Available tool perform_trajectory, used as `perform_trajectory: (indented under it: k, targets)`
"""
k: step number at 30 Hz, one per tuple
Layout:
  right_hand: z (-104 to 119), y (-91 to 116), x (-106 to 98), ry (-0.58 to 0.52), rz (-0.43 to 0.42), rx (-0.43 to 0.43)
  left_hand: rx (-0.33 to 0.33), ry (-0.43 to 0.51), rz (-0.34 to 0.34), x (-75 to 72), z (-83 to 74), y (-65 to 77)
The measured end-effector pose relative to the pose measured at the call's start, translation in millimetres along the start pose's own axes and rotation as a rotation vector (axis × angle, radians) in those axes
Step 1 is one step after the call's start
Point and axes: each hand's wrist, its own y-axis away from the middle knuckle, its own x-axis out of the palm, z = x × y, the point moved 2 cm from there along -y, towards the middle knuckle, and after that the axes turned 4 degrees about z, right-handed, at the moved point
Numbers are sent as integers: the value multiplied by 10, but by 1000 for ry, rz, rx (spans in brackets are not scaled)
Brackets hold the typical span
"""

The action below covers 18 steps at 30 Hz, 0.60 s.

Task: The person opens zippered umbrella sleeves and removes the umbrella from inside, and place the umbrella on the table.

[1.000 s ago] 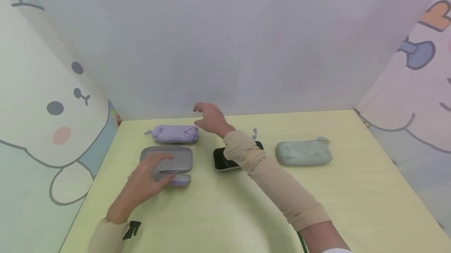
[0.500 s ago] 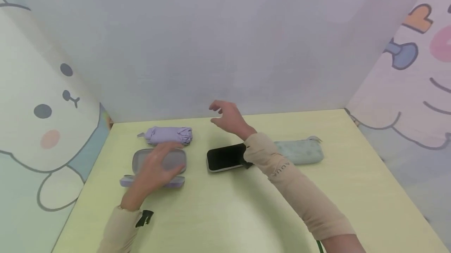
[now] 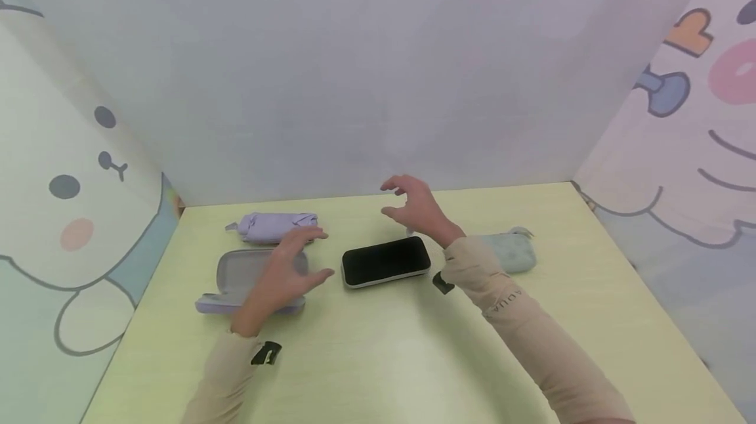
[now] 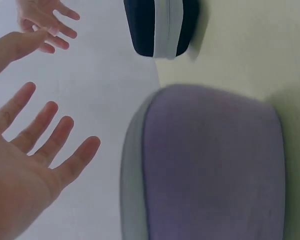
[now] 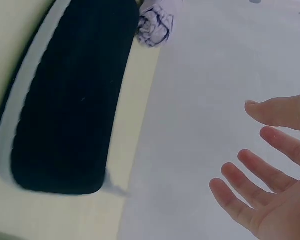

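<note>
In the head view my left hand (image 3: 285, 277) hovers over the right side of an open grey-lined, purple case (image 3: 236, 271), its fingers spread and holding nothing. My right hand (image 3: 418, 209) hangs above the back of a black-topped case (image 3: 386, 262) with a pale band round its side. Its fingers are loosely bent, with nothing between them. Both hands stay apart from the black-topped case, which lies closed between them. In the left wrist view the purple shell of the open case (image 4: 210, 165) fills the lower middle.
Behind the open case lies a purple, folded umbrella-like bundle (image 3: 268, 228) with a strap. A pale green case (image 3: 515, 253) sits to the right, partly behind my right sleeve. A grey-white wall (image 3: 366, 83) closes off the yellow table (image 3: 366, 358) at the back.
Both hands have moved right. My left hand has left the open case's left part and reaches toward the black-topped case; my right arm no longer covers that case. The view has shifted slightly.
</note>
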Motion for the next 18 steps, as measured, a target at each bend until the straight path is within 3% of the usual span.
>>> perform_trajectory:
  k: [9,18]
  targets:
    - [-301,176,-78,-21,-49,48,-65,117,80,253,60,-108]
    - [-542,322,-114,-31,-32,121,-106,124,132,515,122,-171]
